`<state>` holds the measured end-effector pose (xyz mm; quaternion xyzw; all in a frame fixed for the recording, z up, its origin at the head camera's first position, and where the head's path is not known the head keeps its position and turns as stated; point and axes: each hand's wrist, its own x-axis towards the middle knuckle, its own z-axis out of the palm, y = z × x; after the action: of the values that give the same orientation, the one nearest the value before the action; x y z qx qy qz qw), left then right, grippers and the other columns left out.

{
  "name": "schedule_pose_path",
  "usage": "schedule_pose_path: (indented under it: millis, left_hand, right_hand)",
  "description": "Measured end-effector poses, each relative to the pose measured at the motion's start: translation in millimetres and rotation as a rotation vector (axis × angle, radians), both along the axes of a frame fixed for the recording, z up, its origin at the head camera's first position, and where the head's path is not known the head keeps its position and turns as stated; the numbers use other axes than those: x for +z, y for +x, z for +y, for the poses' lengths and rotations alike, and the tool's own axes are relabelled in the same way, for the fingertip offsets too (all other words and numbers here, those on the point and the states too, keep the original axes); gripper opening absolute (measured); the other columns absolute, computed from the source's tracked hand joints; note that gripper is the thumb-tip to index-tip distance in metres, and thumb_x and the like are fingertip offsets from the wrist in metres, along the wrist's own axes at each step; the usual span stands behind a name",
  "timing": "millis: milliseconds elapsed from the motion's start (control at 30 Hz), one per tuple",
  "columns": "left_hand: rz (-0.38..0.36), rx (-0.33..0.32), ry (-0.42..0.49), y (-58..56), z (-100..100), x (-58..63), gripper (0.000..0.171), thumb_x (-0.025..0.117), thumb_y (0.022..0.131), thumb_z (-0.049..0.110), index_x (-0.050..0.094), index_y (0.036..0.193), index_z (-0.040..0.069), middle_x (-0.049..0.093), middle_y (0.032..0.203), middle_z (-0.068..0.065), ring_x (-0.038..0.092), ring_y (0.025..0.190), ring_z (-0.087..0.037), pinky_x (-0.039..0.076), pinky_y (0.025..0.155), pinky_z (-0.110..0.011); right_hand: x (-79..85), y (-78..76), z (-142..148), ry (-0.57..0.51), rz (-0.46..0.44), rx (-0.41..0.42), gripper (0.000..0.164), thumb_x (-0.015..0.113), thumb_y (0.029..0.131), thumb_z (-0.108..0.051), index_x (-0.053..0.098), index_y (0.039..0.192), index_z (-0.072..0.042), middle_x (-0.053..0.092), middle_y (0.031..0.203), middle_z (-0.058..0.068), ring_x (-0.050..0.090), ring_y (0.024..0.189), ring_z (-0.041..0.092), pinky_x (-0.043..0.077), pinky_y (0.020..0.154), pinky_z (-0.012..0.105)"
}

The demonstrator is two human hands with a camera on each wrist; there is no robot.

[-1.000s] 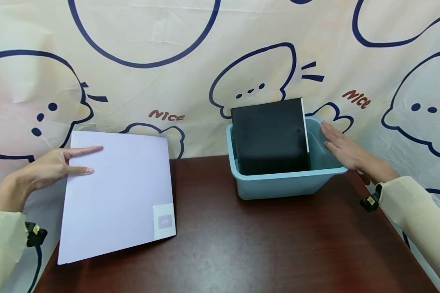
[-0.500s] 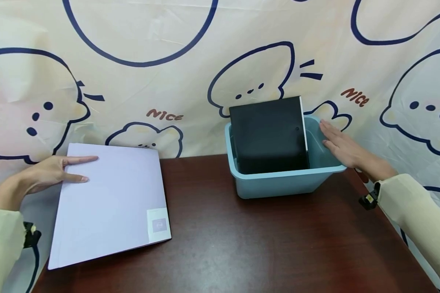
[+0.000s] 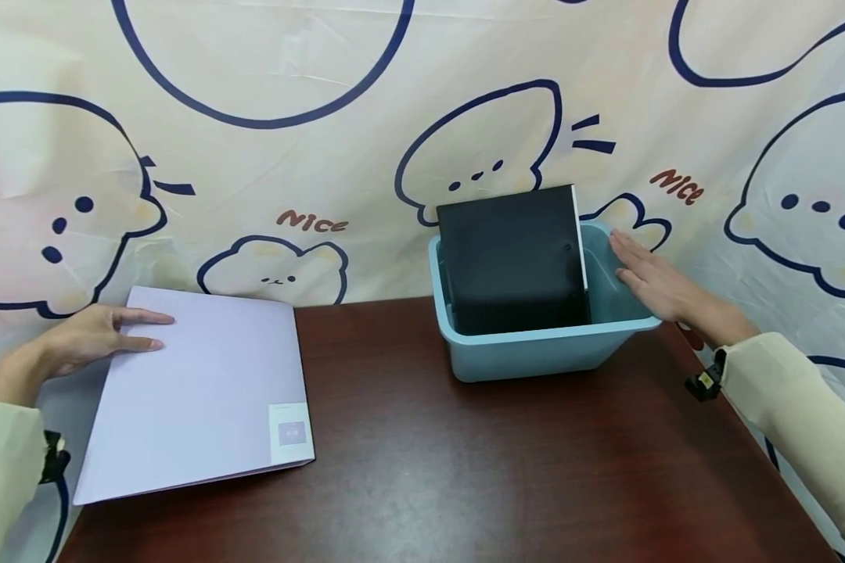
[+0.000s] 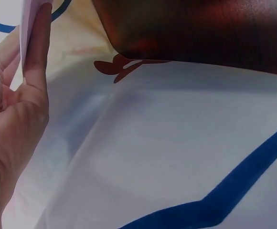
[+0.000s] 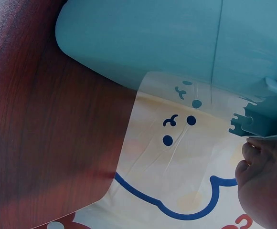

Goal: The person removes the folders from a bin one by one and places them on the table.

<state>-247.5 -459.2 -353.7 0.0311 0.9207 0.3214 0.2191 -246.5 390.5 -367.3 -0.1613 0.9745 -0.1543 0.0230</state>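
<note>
A pale lavender folder [image 3: 204,383] with a small label [image 3: 291,434] near its lower right corner lies tilted over the left side of the table. My left hand [image 3: 88,340] pinches its left edge, index finger and thumb on the upper face, and other fingers behind it in the left wrist view. At the back right, my right hand [image 3: 658,285] grips the right rim of a blue plastic bin [image 3: 521,358], with fingers curled under the rim in the right wrist view. A black flat folder-like thing [image 3: 510,262] with a white edge leans inside the bin; its lower part is hidden.
The dark wooden table [image 3: 422,485] ends on the left under the folder, and its right edge runs below my right forearm. A cartoon-print cloth [image 3: 289,172] hangs behind and at the sides. A cable [image 3: 62,516] hangs from my left wrist.
My left hand has drawn the lavender folder left and lower, so it lies flatter over the table's left side. My right hand and the bin have kept their places.
</note>
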Motion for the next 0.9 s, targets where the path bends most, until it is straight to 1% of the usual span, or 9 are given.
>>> schedule_pose_path:
  millis: [100,233,300,467,533,600,667,767,900]
  left_hand:
    - [-0.029,0.020,0.011,-0.7,-0.2,-0.4,0.083,0.084,0.091,0.031,0.044,0.155,-0.005,0.004,0.162,-0.048,0.012,0.143,-0.067,0.015,0.108,-0.087]
    - [-0.055,0.014,0.007,0.4,0.9,-2.1,0.093,0.087,0.089,0.027,0.034,0.159,-0.006,-0.007,0.162,-0.048,0.004,0.141,-0.070,0.006,0.106,-0.090]
    - [-0.050,0.008,-0.006,1.5,0.9,-3.4,0.097,0.088,0.088,0.025,0.031,0.160,-0.006,-0.011,0.161,-0.048,0.001,0.140,-0.071,0.002,0.106,-0.090]
    - [-0.003,0.009,-0.041,3.1,-1.5,-7.9,0.101,0.091,0.084,0.023,0.030,0.160,-0.006,-0.017,0.161,-0.047,-0.005,0.142,-0.071,-0.006,0.108,-0.088]
    - [0.009,0.009,-0.058,3.1,-3.1,-9.9,0.105,0.093,0.080,0.025,0.032,0.160,-0.005,-0.017,0.160,-0.047,-0.007,0.144,-0.071,-0.007,0.109,-0.087]
    - [0.011,0.009,-0.063,2.2,-5.1,-12.1,0.110,0.095,0.076,0.028,0.032,0.159,-0.006,-0.019,0.159,-0.047,-0.013,0.145,-0.071,-0.010,0.109,-0.086]
    - [0.008,0.008,-0.079,1.2,-6.7,-14.4,0.115,0.097,0.071,0.031,0.032,0.160,-0.004,-0.018,0.158,-0.049,-0.014,0.144,-0.071,-0.010,0.109,-0.086]
    - [-0.001,0.008,-0.103,-1.2,-8.8,-18.4,0.123,0.098,0.067,0.038,0.030,0.162,-0.002,-0.017,0.156,-0.050,-0.012,0.143,-0.073,-0.009,0.108,-0.086]
    - [0.004,0.003,-0.137,-4.9,-11.6,-24.3,0.128,0.097,0.065,0.045,0.027,0.163,0.001,-0.016,0.157,-0.050,-0.008,0.142,-0.073,-0.008,0.109,-0.086]
  right_hand:
    - [-0.3,-0.2,0.1,0.005,-0.004,-0.004,0.068,0.033,0.115,-0.029,-0.003,0.169,-0.007,-0.006,0.178,0.016,-0.002,0.163,0.044,0.004,0.128,0.067]
    - [-1.1,0.1,0.6,0.013,-0.007,-0.009,0.068,0.032,0.116,-0.030,-0.004,0.169,-0.008,-0.007,0.178,0.016,-0.002,0.163,0.043,0.004,0.128,0.067]
    - [-1.5,0.1,1.0,0.014,-0.007,-0.012,0.068,0.031,0.116,-0.030,-0.005,0.169,-0.008,-0.007,0.178,0.015,-0.003,0.163,0.043,0.004,0.128,0.067]
    - [-2.0,0.4,0.9,0.005,0.006,-0.009,0.068,0.032,0.116,-0.029,-0.004,0.169,-0.008,-0.006,0.178,0.015,-0.002,0.163,0.043,0.005,0.128,0.067]
    - [-2.4,0.8,0.3,-0.003,0.013,-0.009,0.068,0.032,0.115,-0.029,-0.002,0.170,-0.008,-0.005,0.178,0.015,-0.001,0.163,0.043,0.006,0.128,0.068]
    - [-2.2,1.4,-0.2,-0.009,0.012,-0.013,0.068,0.033,0.115,-0.029,-0.002,0.170,-0.008,-0.004,0.178,0.015,-0.001,0.163,0.043,0.006,0.127,0.069]
    - [-2.3,1.5,-0.7,-0.014,0.007,-0.018,0.068,0.033,0.115,-0.028,-0.001,0.170,-0.008,-0.004,0.178,0.016,-0.001,0.163,0.044,0.006,0.127,0.070]
    - [-2.3,0.6,-1.3,-0.013,-0.005,-0.024,0.068,0.034,0.115,-0.027,-0.002,0.170,-0.008,-0.004,0.178,0.017,-0.001,0.163,0.044,0.007,0.126,0.070]
    - [-1.0,-0.7,-1.3,-0.005,-0.010,-0.022,0.067,0.033,0.115,-0.026,-0.002,0.169,-0.006,-0.005,0.177,0.018,-0.001,0.163,0.044,0.006,0.127,0.069]
